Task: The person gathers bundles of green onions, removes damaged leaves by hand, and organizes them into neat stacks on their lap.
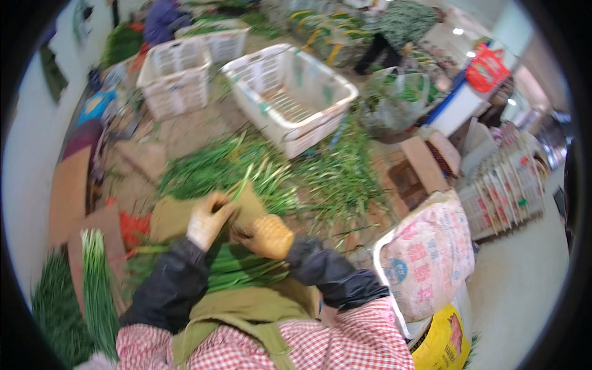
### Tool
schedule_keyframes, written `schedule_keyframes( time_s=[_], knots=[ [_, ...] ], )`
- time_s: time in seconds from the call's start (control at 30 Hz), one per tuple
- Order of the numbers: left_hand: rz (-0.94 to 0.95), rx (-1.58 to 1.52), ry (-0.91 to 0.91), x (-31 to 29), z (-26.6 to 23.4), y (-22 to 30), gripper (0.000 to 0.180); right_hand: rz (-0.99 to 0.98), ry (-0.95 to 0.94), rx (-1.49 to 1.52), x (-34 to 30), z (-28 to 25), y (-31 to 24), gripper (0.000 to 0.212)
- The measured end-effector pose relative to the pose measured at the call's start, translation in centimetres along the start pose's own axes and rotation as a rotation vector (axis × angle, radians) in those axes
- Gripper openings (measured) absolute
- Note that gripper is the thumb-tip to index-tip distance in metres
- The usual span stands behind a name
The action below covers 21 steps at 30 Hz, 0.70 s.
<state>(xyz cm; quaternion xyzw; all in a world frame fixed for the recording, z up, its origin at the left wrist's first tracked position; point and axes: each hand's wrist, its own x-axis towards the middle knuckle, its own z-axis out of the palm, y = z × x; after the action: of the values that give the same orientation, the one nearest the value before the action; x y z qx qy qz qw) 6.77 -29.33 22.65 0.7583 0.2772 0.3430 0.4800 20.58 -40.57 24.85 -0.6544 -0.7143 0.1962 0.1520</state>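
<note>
My left hand [208,221], in a pale work glove, is closed with thumb and fingers pinching a thin scallion [245,180], its whitish end pointing up and away from me. Close to its right, my gloved right hand [269,237] is curled shut; its fingertips are blurred, and what they hold cannot be made out. Long green scallions [240,271] lie across my lap below both hands, on an olive apron [246,302]. Beyond the hands, a loose heap of scallions [265,179] spreads over the floor.
A white plastic crate [333,92] stands past the heap, with another crate [176,77] to its left. Bundled scallions [95,277] lie on cardboard at my left. A printed sack [428,259] sits by my right arm. Two people [404,28] [161,23] work farther back.
</note>
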Motion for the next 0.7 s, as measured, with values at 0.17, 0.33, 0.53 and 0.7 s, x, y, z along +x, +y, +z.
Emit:
schedule_keyframes(
  time_s=[0.17, 0.33, 0.53, 0.7],
  knots=[
    [-0.273, -0.412, -0.104, -0.2, -0.9, 0.1, 0.014, 0.416, -0.001, 0.702, -1.3, -3.7, 0.9, 0.026],
    [-0.159, -0.23, -0.169, -0.7, 0.1, 1.1, 0.023, 0.312, 0.306, 1.162, 1.6, -6.4, 2.4, 0.029],
    [-0.096, -0.194, -0.004, -1.0, 0.8, 0.7, 0.019, 0.311, 0.455, 1.176, 1.4, -8.2, 3.1, 0.026],
    [-0.154, -0.005, -0.046, -0.2, -4.3, -5.9, 0.019, 0.107, 1.492, 1.146, -3.8, -18.7, 10.3, 0.029]
  ],
)
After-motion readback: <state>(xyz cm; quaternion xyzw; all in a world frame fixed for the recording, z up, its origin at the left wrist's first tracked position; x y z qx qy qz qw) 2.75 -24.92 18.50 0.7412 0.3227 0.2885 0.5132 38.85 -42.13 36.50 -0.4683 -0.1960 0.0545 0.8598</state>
